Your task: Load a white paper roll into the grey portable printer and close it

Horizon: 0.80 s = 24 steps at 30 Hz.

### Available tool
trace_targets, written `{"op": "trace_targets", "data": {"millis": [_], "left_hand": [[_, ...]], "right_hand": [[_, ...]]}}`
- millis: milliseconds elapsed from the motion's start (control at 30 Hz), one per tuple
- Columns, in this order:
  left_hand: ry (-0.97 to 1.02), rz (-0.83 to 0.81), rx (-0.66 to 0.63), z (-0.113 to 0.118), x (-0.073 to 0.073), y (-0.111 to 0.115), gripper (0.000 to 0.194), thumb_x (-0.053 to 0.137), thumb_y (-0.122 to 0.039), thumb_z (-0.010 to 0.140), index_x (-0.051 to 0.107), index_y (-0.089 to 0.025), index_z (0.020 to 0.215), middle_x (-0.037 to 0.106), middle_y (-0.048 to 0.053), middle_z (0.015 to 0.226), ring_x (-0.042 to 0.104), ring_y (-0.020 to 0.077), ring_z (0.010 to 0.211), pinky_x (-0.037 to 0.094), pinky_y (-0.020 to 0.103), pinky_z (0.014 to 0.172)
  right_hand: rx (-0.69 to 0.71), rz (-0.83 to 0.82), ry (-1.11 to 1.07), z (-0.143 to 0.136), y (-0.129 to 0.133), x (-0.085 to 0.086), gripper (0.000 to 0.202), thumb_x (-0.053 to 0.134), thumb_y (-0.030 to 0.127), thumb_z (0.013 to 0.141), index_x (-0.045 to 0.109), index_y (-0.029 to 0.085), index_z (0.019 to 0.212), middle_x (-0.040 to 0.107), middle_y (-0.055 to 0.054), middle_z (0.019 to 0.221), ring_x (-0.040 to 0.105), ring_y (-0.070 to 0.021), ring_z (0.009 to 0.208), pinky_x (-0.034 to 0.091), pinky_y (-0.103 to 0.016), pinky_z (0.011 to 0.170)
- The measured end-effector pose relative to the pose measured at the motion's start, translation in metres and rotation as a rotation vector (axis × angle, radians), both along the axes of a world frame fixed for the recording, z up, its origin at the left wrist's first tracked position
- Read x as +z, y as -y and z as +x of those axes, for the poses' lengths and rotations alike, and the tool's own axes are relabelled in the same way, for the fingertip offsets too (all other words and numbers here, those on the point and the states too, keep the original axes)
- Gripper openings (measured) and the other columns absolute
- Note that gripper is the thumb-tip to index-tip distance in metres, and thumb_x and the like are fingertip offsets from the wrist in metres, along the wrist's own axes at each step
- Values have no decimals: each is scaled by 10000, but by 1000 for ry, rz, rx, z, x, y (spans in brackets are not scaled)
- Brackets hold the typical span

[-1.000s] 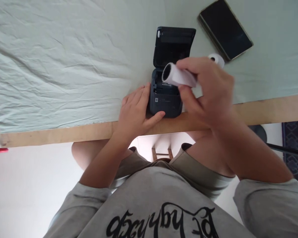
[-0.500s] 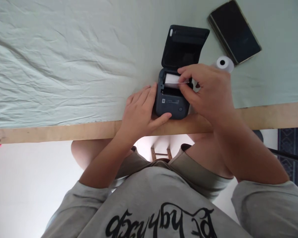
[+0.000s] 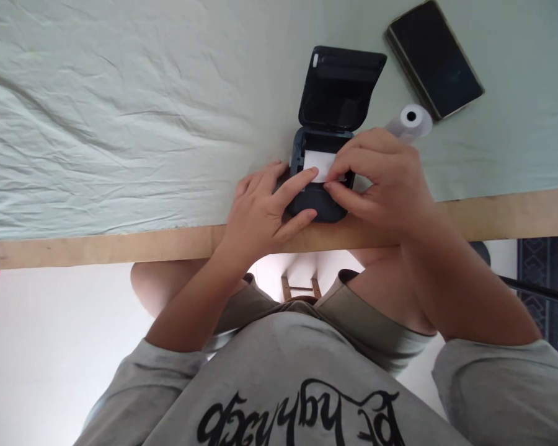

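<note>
- Currently, from the head camera I look straight down on a dark printer [image 3: 328, 207] near the wooden edge of a bench [image 3: 97, 252], in front of the seated person; that spot seems chosen so both arms reach it easily.
- Its lid [image 3: 339, 87] stands folded back on the far side, leaving the compartment uncovered.
- White paper [image 3: 312, 160] lies in that compartment, partly hidden by fingers.
- The left hand [image 3: 258, 204] is spread, not closed: I see the index fingertip on the paper, the thumb over the printer's near end and the other fingers by its left side. I judge this braces the printer and keeps the paper flat.
- The right hand [image 3: 385, 173] has thumb and forefinger pinched together on the paper's near edge, apparently for fine control; the fingertips of both hands are just beside each other.
- Beyond the right hand, a white roll [image 3: 421, 129] rests beside a phone [image 3: 434, 59] on green cloth [image 3: 121, 124], perhaps so both sit outside the working area.
</note>
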State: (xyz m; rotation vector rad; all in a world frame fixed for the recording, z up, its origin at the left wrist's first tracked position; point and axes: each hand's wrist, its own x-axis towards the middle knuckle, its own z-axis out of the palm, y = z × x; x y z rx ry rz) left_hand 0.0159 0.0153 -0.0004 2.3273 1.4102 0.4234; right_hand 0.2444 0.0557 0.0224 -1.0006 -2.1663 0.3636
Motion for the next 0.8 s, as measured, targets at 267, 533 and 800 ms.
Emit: {"op": "trace_targets", "data": {"millis": [267,533,800], "left_hand": [[9,-16,3,0,2,-1,546,450,-647,1055,657,-312,1434,582,155,1547,551,359,1445,440,569,1170],[-5,-21,-31,-2,-1,-2,512,433,-634,1070,684,-343,1408,564,162,1555,561,373,1410,431,595,1158],[-3,-7,-39,-3,-2,-1,516,426,-642,1072,698,-347,1397,575,165,1534,584,359,1374,455,571,1132]], "right_hand": [[-144,-68,-83,-1,2,10,66,638,305,903,637,289,839,710,-29,907,660,-215,857,552,-414,780],[-306,-114,-250,-6,-6,8,436,545,88,869,516,319,1238,566,-65,1390,349,-215,1603,586,-257,633],[-324,-54,-416,-11,-4,12,376,552,106,839,561,289,1167,595,-43,1259,644,-169,1060,478,-270,535]]}}
